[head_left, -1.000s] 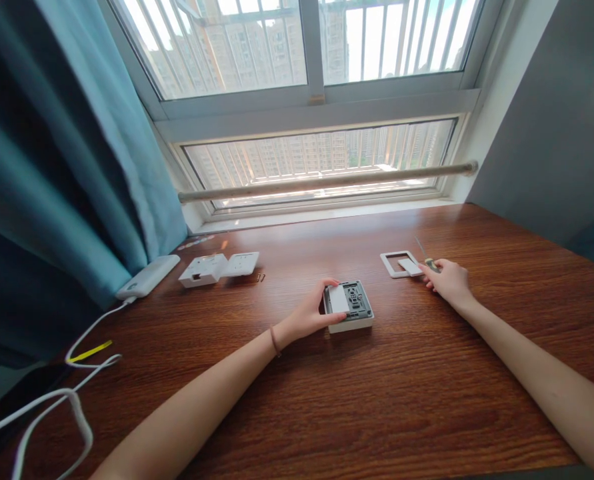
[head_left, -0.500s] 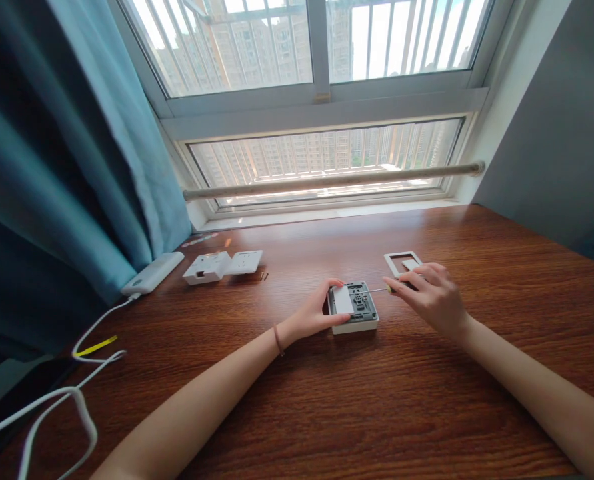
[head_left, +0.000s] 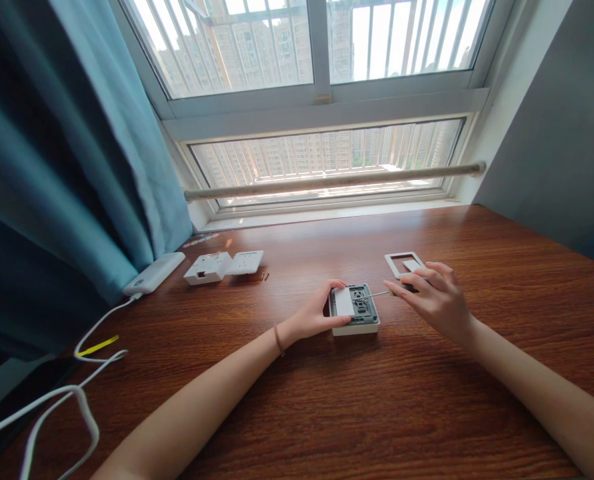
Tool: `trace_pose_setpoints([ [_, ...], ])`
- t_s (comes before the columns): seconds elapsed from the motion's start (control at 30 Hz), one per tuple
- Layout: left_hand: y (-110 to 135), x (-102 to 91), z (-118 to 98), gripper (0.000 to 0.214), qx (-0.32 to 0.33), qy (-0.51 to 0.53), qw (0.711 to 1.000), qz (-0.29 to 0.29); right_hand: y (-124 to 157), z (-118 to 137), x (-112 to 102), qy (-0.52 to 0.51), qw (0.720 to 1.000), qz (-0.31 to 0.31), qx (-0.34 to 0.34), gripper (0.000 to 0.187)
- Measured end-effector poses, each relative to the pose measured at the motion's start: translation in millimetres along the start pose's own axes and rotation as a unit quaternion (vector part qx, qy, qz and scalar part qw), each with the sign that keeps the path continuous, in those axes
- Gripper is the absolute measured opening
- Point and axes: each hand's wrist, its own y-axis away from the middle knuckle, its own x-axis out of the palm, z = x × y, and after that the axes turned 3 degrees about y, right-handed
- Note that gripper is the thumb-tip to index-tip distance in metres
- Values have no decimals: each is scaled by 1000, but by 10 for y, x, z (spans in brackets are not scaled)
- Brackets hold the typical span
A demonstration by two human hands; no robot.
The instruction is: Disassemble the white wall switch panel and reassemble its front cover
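A wall switch module (head_left: 361,313) with its grey inner mechanism exposed lies on the wooden table (head_left: 327,413). My left hand (head_left: 313,315) grips its left side, thumb on the near edge and fingers curled over the far edge. My right hand (head_left: 434,301) pinches a small screwdriver (head_left: 379,293) whose thin shaft points left, its tip at the mechanism. Just behind my right hand lies the white cover frame (head_left: 403,263) with a small white rocker piece (head_left: 411,265) on it.
At the back left lie another white dismantled switch (head_left: 224,265), two tiny screws (head_left: 263,275), a white power bank (head_left: 154,273) and its white cable (head_left: 87,347). A teal curtain (head_left: 67,147) hangs on the left; a window and a rail run behind.
My right hand took the screwdriver from beside the cover frame and brought it left to the switch module. My left hand kept its hold on the module.
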Motion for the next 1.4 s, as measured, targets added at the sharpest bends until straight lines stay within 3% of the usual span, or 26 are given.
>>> trace_pose_setpoints([
  [0.23, 5, -6, -9, 55, 5, -22, 1000, 8, 20, -21, 53, 22, 1000, -15, -17, 32],
  [0.4, 5, -8, 2, 56, -2, -12, 1000, 11, -7, -97, 143, -15, 1000, 27, -3, 24],
  [0.8, 11, 2, 37, 57, -15, 17, 999, 23, 45, -92, 277, -140, 981, 136, 18, 26],
  [0.97, 13, 9, 64, 55, 29, 1, 999, 14, 41, -100, 265, -120, 984, 128, 36, 26],
  [1.1, 14, -3, 53, 57, 87, -58, 994, -42, 44, -85, 252, -115, 983, 90, 107, 23],
  [1.23, 38, 52, 4, 66, 202, -191, 948, -155, 40, 52, 173, -180, 972, 40, 146, 16],
  [1.4, 152, 277, -48, 80, 326, -339, 853, -227, 23, 451, -13, -315, 948, 21, 41, 15],
])
